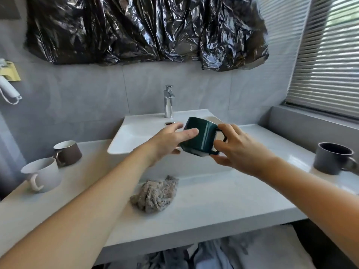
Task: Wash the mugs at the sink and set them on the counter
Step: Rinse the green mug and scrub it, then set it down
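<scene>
A dark green mug [201,137] is held tilted over the white sink basin [132,140], its mouth turned away from me. My left hand [169,141] grips its body, thumb across the side. My right hand [236,149] holds it from the right, fingers curled at the handle. On the counter to the left stand a brown mug [69,153] and a white mug [43,174]. A grey mug [333,158] stands on the counter at the right. No water runs from the chrome tap [169,101].
A crumpled grey cloth [155,194] lies on the counter's front edge [213,220], below the basin. Black plastic sheeting [145,30] covers the wall above. Window blinds [328,55] are at the right, with a grey ledge beneath. Laundry lies under the counter.
</scene>
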`<control>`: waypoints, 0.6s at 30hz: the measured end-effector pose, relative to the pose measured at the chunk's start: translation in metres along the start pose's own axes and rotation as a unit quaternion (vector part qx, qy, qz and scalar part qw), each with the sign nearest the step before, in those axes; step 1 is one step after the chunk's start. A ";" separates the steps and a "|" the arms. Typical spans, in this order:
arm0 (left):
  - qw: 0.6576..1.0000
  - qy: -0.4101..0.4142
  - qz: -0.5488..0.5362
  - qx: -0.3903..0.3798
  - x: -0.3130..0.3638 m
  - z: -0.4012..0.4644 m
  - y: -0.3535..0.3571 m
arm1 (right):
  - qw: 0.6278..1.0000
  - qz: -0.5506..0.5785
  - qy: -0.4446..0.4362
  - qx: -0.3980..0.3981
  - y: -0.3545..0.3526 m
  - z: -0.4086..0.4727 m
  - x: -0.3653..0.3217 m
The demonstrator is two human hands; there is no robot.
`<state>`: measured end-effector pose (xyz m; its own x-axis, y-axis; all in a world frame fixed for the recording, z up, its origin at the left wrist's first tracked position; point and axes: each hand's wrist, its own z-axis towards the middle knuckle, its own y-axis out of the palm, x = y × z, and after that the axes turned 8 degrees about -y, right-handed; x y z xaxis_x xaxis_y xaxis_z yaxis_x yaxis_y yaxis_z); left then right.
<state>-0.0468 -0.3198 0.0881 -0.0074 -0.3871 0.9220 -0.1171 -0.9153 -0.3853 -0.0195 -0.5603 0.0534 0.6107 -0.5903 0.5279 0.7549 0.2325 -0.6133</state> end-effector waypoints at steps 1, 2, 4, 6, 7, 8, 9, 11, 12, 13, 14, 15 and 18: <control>0.999 0.004 0.025 -0.020 0.005 0.004 0.012 | 1.000 -0.009 -0.001 -0.007 -0.006 -0.008 0.004; 0.999 0.018 0.031 -0.035 0.008 0.010 0.024 | 1.000 -0.012 0.001 -0.017 -0.010 -0.018 0.008; 0.997 0.049 -0.004 -0.065 0.014 0.021 0.050 | 0.999 0.011 0.022 -0.040 -0.017 -0.039 0.017; 0.994 0.072 -0.021 -0.078 0.016 0.034 0.074 | 0.995 0.068 0.068 -0.040 -0.021 -0.062 0.025; 0.993 0.080 -0.026 -0.081 0.016 0.041 0.087 | 0.989 0.106 0.100 -0.032 -0.022 -0.074 0.027; 0.993 0.082 -0.034 -0.080 0.015 0.048 0.101 | 0.979 0.144 0.139 -0.026 -0.024 -0.084 0.030; 0.993 0.080 -0.047 -0.079 0.013 0.056 0.115 | 0.968 0.171 0.181 -0.024 -0.024 -0.095 0.032; 0.991 0.076 -0.079 -0.081 0.010 0.073 0.145 | 0.958 0.169 0.231 -0.013 -0.022 -0.115 0.038; 0.989 0.078 -0.091 -0.085 0.009 0.083 0.160 | 0.958 0.153 0.242 -0.008 -0.018 -0.128 0.044; 0.988 0.080 -0.097 -0.091 0.009 0.093 0.176 | 0.957 0.139 0.253 -0.007 -0.014 -0.141 0.051; 0.987 0.082 -0.099 -0.098 0.010 0.103 0.191 | 0.954 0.127 0.270 -0.008 -0.009 -0.155 0.058; 0.987 0.081 -0.097 -0.104 0.011 0.113 0.205 | 0.950 0.118 0.290 -0.011 -0.003 -0.169 0.067; 0.986 0.064 -0.078 -0.135 0.014 0.142 0.244 | 0.941 0.103 0.321 -0.022 0.012 -0.206 0.089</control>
<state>0.0657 -0.5647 0.0015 -0.0923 -0.2105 0.9732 -0.3876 -0.8927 -0.2298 -0.0050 -0.7690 -0.0282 0.4618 -0.8850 -0.0587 0.6175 0.3683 -0.6950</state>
